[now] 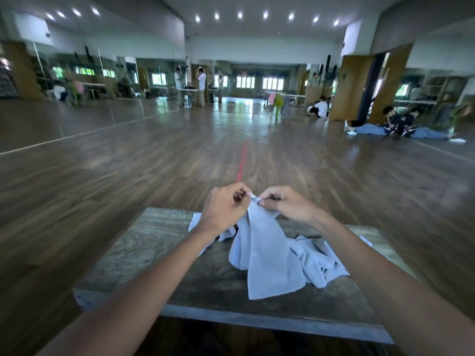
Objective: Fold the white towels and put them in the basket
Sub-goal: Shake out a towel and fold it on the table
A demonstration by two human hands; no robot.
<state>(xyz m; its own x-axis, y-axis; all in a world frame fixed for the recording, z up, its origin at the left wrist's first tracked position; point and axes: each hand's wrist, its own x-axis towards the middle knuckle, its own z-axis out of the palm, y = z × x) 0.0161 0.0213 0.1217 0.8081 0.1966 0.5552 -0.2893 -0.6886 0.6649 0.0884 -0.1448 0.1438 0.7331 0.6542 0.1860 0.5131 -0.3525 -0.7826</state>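
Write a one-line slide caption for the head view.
The left hand and right hand pinch the top edge of a white towel whose lower end drapes onto a wooden table.

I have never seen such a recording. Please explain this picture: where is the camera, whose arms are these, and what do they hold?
No machine here. The one picture comes from a camera worn on a person's head, looking forward and down, so both bare arms are that person's own. The left hand and the right hand, close together, pinch the top edge of a white towel, which hangs down onto a wooden table. More white cloth lies crumpled on the table beside it. No basket is in view. Behind is a hall with a wooden floor.
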